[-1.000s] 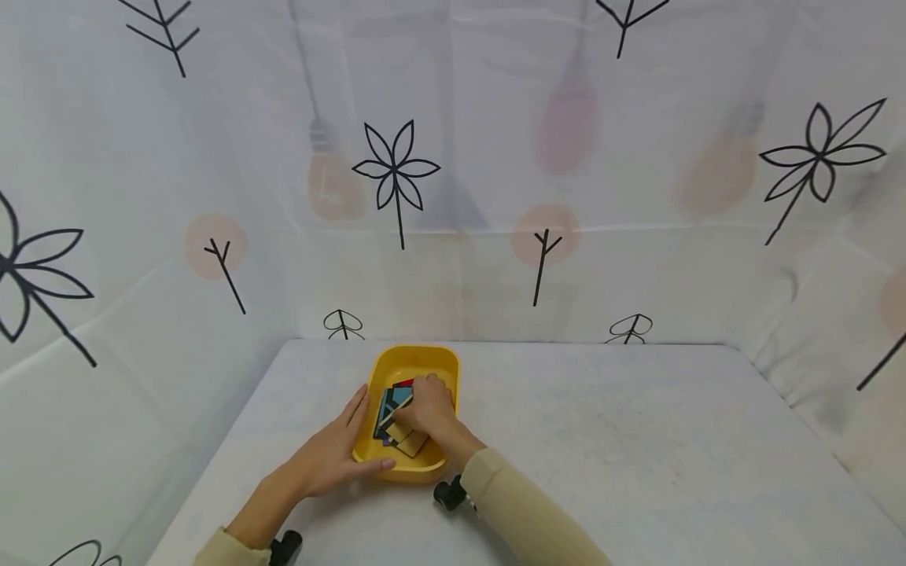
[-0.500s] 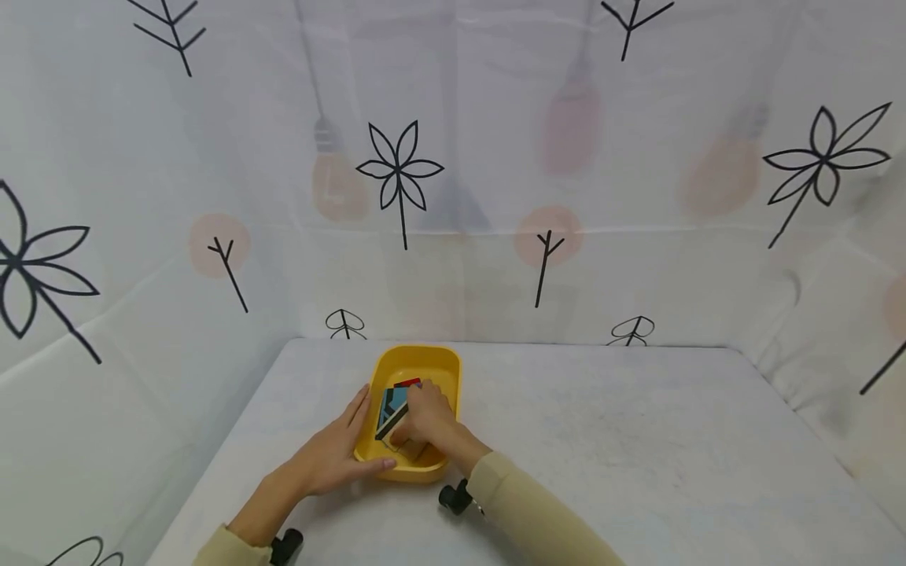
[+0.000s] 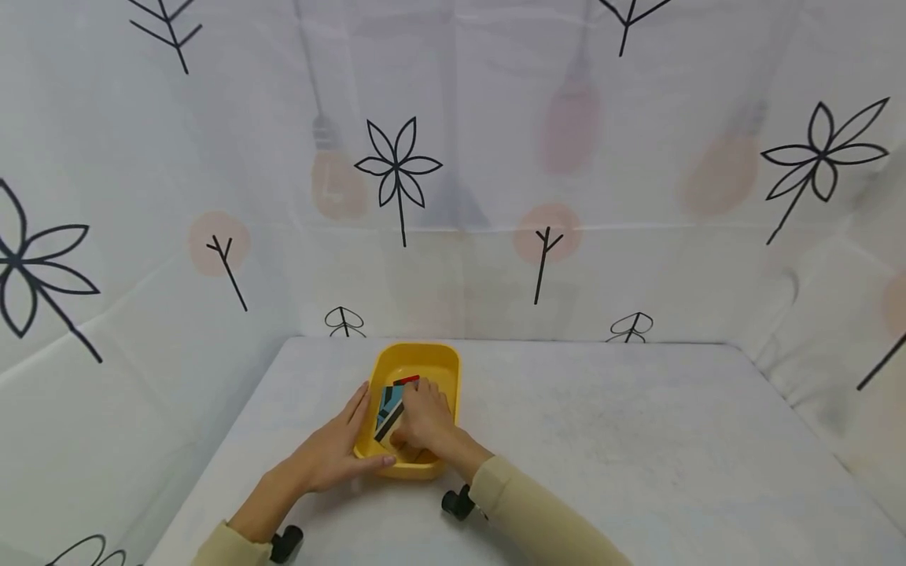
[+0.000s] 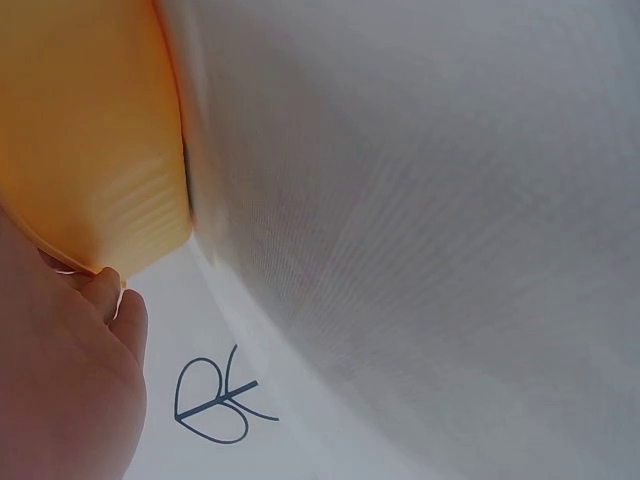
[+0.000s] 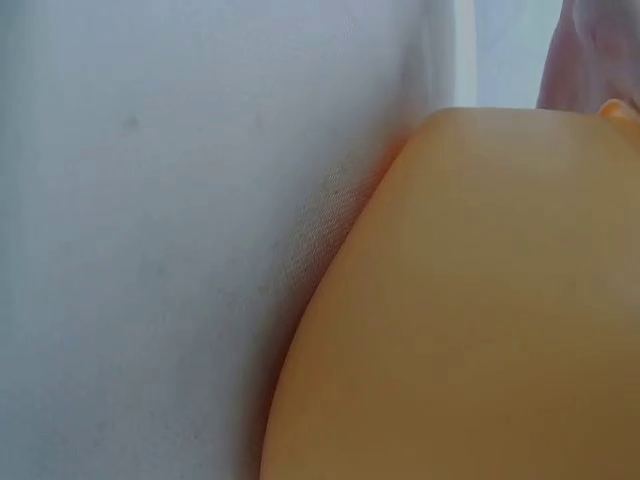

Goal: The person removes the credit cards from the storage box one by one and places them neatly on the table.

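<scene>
A yellow tub [image 3: 447,363] stands on the white table and holds several flat cards. My left hand [image 3: 331,456] lies against its left side, fingers stretched along the outer wall and thumb over the near rim. My right hand [image 3: 425,415] reaches inside the tub with curled fingers. It pinches a cream card with a dark stripe [image 3: 389,422], lying slanted over the pile. Behind that are blue-and-black cards [image 3: 392,396] and a red card edge [image 3: 406,380]. The right fingertips are partly hidden. In the right wrist view, only the tub's outer wall [image 5: 480,300] and some skin show.
The white table [image 3: 602,424] extends right of the tub. Behind it hangs a white cloth [image 3: 481,275] printed with plants and bulbs; more cloth closes both sides. Black wrist cameras, such as the right one [image 3: 458,503], sit near the table surface.
My right hand has shifted slightly within the tub. The striped card, first seen as a thin tilted edge, now shows its face and stripe. My left hand stays at the rim.
</scene>
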Demonstrator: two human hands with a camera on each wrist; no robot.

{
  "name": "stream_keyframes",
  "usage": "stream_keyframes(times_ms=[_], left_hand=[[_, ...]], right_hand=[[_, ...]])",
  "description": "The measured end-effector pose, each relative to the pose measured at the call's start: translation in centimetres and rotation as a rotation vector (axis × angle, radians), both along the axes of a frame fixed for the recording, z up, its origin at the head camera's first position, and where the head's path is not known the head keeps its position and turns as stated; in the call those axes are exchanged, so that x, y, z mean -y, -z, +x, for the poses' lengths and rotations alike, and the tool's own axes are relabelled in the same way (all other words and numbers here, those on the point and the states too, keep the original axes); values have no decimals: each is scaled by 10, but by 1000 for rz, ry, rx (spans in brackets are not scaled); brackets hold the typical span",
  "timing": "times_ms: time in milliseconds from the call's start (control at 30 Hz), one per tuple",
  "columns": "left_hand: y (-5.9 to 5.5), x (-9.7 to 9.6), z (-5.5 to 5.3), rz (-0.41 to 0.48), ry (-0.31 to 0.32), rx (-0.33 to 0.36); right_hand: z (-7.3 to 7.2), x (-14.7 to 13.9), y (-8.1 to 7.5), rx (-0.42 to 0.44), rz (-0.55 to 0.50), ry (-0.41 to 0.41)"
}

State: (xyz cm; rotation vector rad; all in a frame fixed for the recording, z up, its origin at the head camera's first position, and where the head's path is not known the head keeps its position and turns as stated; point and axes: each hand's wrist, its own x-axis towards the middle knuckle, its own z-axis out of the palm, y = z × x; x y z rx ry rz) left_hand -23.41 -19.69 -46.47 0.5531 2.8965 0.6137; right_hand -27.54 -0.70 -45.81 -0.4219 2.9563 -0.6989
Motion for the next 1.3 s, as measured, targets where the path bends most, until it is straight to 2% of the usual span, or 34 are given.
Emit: stream_keyframes(times_ms=[100,300,567,700,1100,1300], left_hand=[[0,0,-1,4,1,-1],[0,-1,-2,2,-12,8],[0,-1,-3,0,-14,10],[1,-1,-3,-2,-9,1],[0,-1,-1,-13,-17,-12],[-1,-1,0,-10,-17,-22]], right_hand=[[0,-1,-1,11,-43,-4],[-3,-7,-1,133,-266,-21],[-3,-20,-14,161,-457,-70],[1,-24,-19,180,-489,-84],[16,-48,-34,166,-499,-106],[23,-64,-35,154,-520,-133]])
